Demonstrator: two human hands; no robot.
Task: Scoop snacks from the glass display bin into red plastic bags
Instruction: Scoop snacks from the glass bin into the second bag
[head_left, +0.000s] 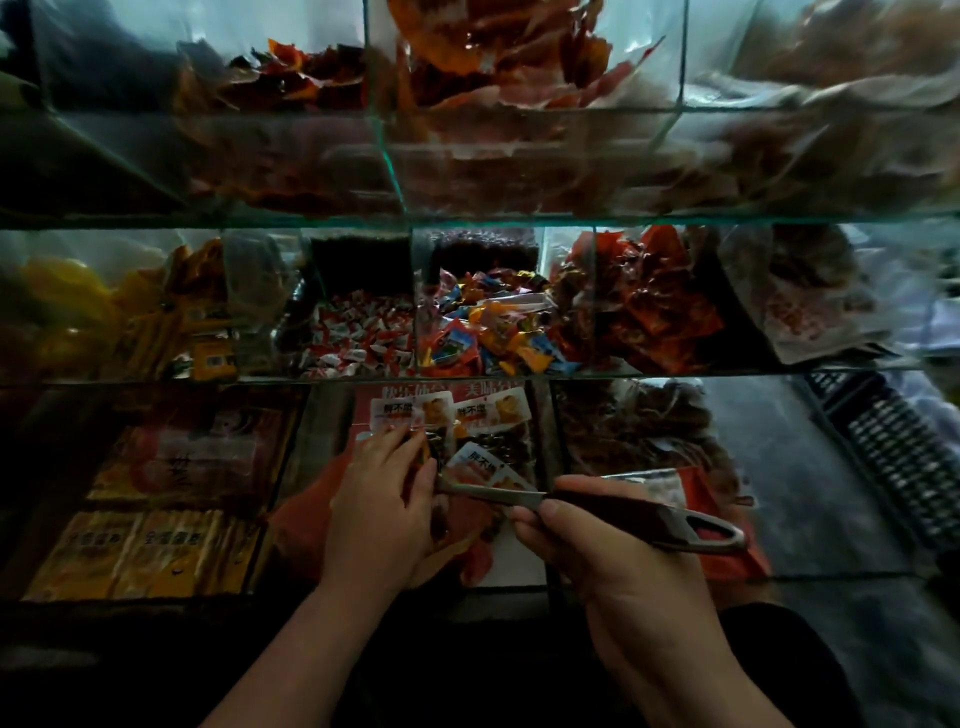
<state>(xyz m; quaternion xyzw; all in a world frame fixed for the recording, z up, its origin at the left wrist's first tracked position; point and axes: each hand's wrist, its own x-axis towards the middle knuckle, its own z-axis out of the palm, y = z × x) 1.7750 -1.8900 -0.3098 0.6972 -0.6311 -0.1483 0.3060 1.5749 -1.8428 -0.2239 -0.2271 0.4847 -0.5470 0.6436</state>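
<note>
Scoop handle (623, 512) in right grip (597, 551)

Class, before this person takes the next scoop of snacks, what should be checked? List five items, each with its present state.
1. Grip of the right hand on the scoop: ok, the fingers are curled round the handle.
2. The left hand at the red bag: ok, it lies on the bag.
3. Bag mouth open: cannot tell, the hand covers it.
4. Scoop bowl empty: cannot tell, it is hidden.
5. The snack packets available: ok, several lie just beyond the hands.
</note>
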